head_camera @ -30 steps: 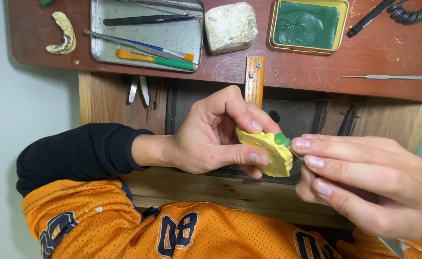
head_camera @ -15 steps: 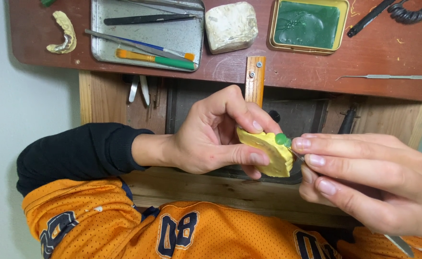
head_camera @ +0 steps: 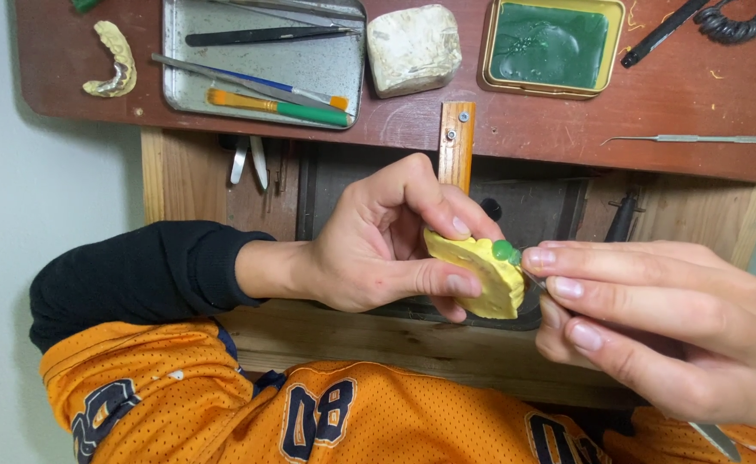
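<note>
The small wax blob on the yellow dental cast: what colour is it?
Green, clearest in the head view.

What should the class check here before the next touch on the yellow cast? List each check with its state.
1. Left hand grips cast between thumb and fingers: ok.
2. Green blob sits on cast's upper edge: ok.
3. Right hand holds thin tool near blob: ok.
4. Tool tip touching blob: cannot tell.
5. Green wax tin open on bench: ok.

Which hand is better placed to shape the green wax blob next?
Right: the right hand pinches a thin metal tool with its tip at the green wax blob; the left hand grips the yellow plaster dental cast.
</note>
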